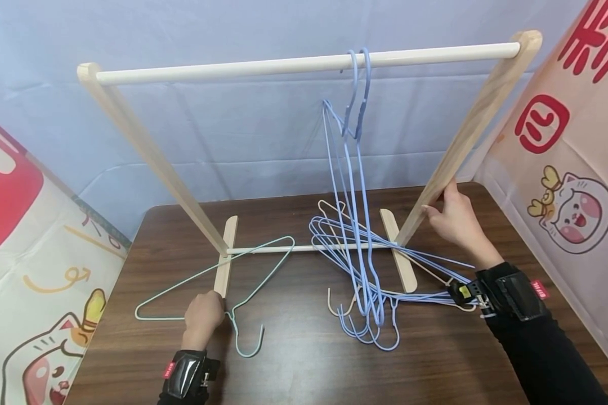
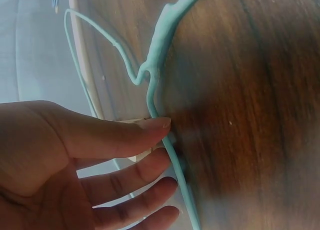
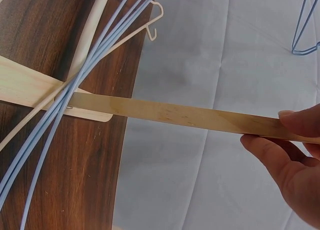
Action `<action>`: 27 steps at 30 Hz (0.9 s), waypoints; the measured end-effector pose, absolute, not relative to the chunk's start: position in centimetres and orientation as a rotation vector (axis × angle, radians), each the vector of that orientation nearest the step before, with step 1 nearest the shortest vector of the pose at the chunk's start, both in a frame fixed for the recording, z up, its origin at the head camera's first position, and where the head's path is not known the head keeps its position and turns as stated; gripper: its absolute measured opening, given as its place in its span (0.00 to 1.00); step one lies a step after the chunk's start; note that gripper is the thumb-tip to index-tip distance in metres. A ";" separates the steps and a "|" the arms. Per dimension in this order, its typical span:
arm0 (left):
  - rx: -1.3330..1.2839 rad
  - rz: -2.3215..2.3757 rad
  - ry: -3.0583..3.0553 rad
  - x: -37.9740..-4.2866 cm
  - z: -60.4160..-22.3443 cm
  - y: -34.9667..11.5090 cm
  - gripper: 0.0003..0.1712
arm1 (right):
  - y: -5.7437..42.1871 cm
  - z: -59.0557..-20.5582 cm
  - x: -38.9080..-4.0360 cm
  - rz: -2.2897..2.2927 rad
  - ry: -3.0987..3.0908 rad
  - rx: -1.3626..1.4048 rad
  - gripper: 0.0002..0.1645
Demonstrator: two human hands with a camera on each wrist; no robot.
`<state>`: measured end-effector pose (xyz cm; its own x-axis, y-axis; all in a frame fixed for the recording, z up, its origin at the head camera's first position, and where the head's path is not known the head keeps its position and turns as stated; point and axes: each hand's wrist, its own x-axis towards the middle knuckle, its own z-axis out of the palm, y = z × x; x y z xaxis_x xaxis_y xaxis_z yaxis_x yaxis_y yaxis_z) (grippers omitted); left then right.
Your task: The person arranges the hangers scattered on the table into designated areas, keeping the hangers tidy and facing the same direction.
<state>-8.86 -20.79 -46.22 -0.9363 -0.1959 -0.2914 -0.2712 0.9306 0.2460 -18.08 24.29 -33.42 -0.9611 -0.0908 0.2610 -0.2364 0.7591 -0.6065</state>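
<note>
A pale wooden rack with a white rail (image 1: 263, 68) stands on the table. My left hand (image 1: 204, 316) is low by its left foot (image 1: 223, 274) and pinches the wire of a green hanger (image 2: 157, 45), thumb across it and fingertips against it. This hanger's hook points to the table's front. My right hand (image 1: 458, 222) grips the rack's right upright (image 1: 468, 138) low down, between thumb and fingers, also seen in the right wrist view. Blue hangers (image 1: 362, 185) hang from the rail, right of its middle.
A heap of blue hangers (image 1: 367, 332) lies across the lower bar and right foot (image 1: 402, 270), close to my right wrist. Cream hangers (image 1: 329, 301) are mixed in with it. Behind the brown table (image 1: 294, 371) hangs a pale blue cloth (image 1: 258, 129), with printed cloths at both sides.
</note>
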 end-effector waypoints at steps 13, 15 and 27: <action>-0.316 0.380 2.832 -8.6 -46.5 -20.9 0.05 | 24.3 -33.5 -18.0 0.986 -2.743 0.267 0.29; -0.316 0.380 2.836 -8.6 -46.5 -20.9 0.04 | 24.3 -33.5 -17.9 0.975 -2.740 0.266 0.29; -0.291 0.361 2.852 -8.5 -46.3 -20.8 0.04 | 24.3 -33.4 -18.1 0.972 -2.727 0.275 0.27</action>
